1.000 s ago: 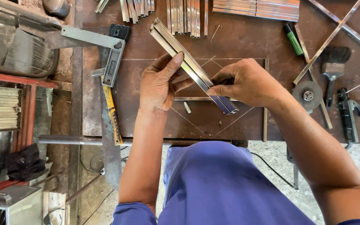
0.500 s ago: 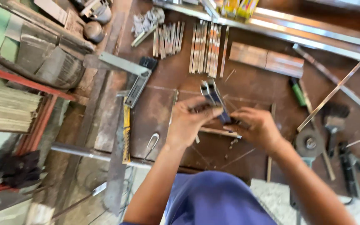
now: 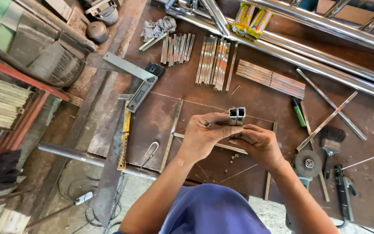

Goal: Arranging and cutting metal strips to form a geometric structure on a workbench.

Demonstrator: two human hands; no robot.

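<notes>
Two short square metal tubes at frame centre looked bright and smooth. The table beneath was rusty, matt steel; long pipes at upper right shone glossy.

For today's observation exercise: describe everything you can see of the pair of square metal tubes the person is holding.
The pair of square metal tubes is silvery and hollow, held side by side and end-on to the camera, so two dark square openings show. The left hand and right hand grip them together above the brown steel workbench. Their length is hidden behind the fingers.
</notes>
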